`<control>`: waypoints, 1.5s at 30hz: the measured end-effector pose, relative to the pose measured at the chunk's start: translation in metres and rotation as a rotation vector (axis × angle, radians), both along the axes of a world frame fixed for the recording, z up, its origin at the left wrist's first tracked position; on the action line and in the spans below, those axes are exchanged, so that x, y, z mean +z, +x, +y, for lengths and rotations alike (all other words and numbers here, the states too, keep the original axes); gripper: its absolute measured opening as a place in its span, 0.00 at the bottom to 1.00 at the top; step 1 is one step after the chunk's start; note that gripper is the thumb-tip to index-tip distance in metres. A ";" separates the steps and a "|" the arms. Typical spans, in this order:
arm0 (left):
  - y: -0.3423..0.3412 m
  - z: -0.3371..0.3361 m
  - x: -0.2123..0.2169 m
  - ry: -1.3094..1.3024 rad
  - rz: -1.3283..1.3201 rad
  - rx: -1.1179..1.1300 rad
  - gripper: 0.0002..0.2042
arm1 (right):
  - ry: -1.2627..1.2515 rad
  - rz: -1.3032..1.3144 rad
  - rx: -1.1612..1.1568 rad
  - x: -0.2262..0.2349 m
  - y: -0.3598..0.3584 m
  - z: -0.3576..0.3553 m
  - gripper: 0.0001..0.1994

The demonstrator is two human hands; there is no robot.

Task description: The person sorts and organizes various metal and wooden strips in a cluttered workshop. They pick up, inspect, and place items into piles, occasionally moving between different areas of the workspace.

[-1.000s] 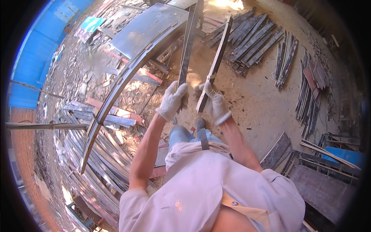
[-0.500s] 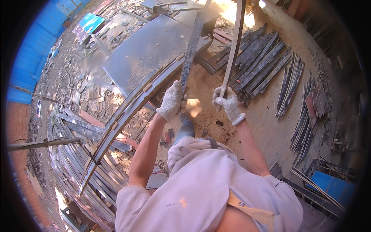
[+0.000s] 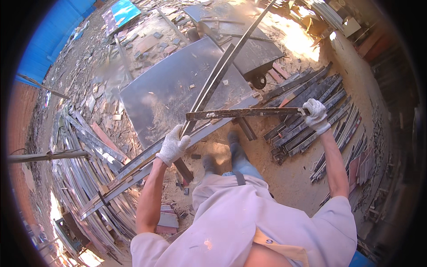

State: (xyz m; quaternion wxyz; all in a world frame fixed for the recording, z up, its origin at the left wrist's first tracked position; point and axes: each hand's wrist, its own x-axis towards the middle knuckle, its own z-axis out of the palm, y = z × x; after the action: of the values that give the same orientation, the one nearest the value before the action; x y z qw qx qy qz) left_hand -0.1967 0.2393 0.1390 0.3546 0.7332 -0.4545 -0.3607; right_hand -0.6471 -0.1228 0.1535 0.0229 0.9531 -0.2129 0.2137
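My left hand, in a pale knit glove, is closed at the lower end of long dark-edged wooden strips. They slant up to the right, over the metal table. My right hand, also gloved, grips the right end of a shorter, dark, rough-edged wooden strip. This one lies nearly level across the view, its left end crossing in front of the long strips. Whether the strips touch there I cannot tell. Below my left hand runs a long straight guide rail along the table's near edge.
Dark strips lie stacked on the ground at the right. Many thin strips are heaped at the left. Scattered offcuts cover the ground beyond, near a blue wall. A pole juts in from the left.
My right hand has moved right, and its strip has swung from nearly upright to nearly level. My left hand has moved left and down to the rail. The view has shifted too.
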 end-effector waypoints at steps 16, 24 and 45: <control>-0.042 -0.008 -0.007 0.318 -0.410 0.368 0.19 | 0.865 -0.099 -0.115 -0.070 0.101 -0.111 0.17; -0.071 -0.044 -0.043 0.076 -0.678 0.329 0.19 | 1.985 -0.776 -0.562 -0.066 0.186 0.037 0.16; 0.025 -0.066 -0.076 0.138 0.025 0.382 0.17 | 1.343 -0.798 -0.252 -0.014 0.212 -0.082 0.09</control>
State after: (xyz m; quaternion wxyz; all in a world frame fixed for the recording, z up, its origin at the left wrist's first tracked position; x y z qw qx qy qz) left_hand -0.1718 0.1737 0.0634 0.3711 0.8242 -0.2768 -0.3262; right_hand -0.4346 -0.2053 0.1390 -0.6115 0.5830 -0.3949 0.3609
